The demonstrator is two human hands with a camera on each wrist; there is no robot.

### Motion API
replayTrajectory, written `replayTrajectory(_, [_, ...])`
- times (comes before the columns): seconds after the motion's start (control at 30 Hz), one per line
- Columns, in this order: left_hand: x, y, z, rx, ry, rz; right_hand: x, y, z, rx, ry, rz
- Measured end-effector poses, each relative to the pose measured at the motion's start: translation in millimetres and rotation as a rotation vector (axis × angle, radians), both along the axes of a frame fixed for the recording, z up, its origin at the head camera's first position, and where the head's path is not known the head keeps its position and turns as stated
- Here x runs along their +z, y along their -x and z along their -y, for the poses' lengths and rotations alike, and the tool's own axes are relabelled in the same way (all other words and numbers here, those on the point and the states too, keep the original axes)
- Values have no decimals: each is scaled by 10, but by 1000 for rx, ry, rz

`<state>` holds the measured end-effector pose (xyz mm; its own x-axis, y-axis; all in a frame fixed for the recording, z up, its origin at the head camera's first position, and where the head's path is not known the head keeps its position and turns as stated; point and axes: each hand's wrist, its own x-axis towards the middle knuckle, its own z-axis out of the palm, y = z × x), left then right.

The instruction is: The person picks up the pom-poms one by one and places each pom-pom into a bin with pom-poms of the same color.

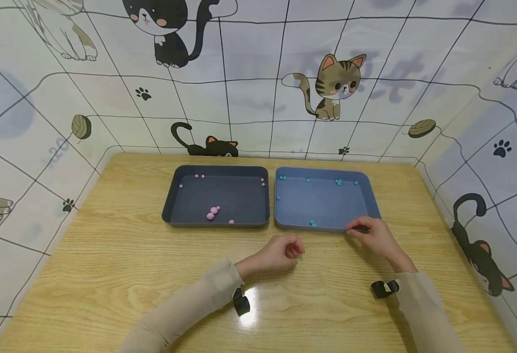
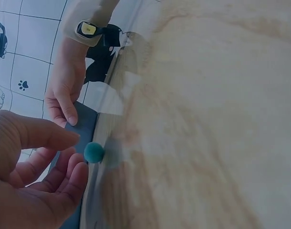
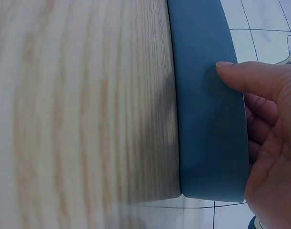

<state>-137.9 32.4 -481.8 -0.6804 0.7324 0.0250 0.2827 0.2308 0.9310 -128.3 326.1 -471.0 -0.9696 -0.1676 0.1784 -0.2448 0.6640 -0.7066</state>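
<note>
My right hand grips the near rim of the blue tray close to its right corner. In the right wrist view the thumb lies on the outer wall, the other fingers behind the rim. Small teal balls lie scattered inside that tray. Before it, over the table, my left hand has loosely curled fingers, thumb and index apart. In the left wrist view a teal ball appears right by its fingertips; the head view does not show that ball.
To the left stands a dark grey tray containing pink balls of different sizes. Both trays sit side by side toward the back of the wooden table. Cat-printed sheeting rises behind the table and along its sides.
</note>
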Motion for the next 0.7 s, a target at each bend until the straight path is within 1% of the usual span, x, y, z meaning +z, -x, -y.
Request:
replayTrajectory(0.17, [-15, -18, 9, -12, 33, -17, 5, 3, 3, 3, 2, 2])
replayTrajectory(0.4, [-39, -33, 22, -25, 40, -29, 6, 0, 8, 6, -8, 0])
replayTrajectory(0.7, [-52, -16, 13, -57, 60, -120, 6, 0, 1, 8, -7, 17])
